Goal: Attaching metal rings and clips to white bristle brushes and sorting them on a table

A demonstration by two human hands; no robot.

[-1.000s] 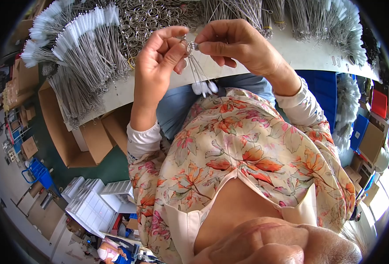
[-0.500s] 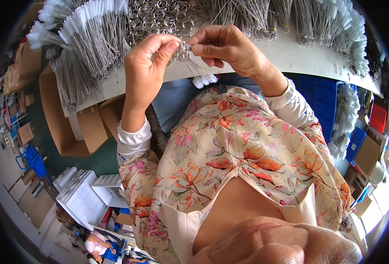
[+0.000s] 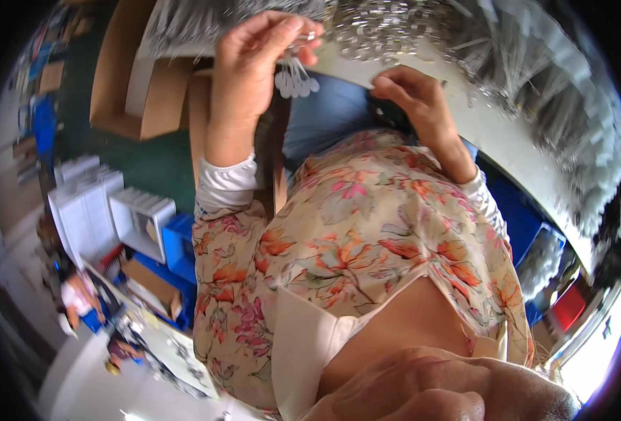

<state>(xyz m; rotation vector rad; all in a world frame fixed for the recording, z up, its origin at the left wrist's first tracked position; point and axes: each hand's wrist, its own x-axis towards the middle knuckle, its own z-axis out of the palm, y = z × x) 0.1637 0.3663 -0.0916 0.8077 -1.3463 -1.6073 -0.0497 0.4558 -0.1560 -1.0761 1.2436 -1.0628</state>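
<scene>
My left hand (image 3: 251, 67) is raised near the table edge, thumb and fingers pinched on a metal ring. From that ring hangs a small bunch of thin wire brushes (image 3: 296, 84) with white tips pointing down. My right hand (image 3: 419, 102) is apart from it at the front edge of the table (image 3: 458, 88), its fingers loosely bent and nothing visible in them. Between and beyond the hands lies a pile of shiny metal rings (image 3: 377, 31). Long wire brushes with white bristles (image 3: 549, 91) are heaped at the right, somewhat blurred.
More wire brushes (image 3: 191, 28) lie at the far left of the table. An open cardboard box (image 3: 142, 91) stands left of my arm. White plastic crates (image 3: 89, 214) and a blue bin (image 3: 179, 242) are at lower left, with people working beyond. Blue containers (image 3: 503, 203) stand at right.
My right hand has let go of the ring and moved right, away from my left hand, which still holds the brushes. The whole view has turned, with the table now slanting down to the right.
</scene>
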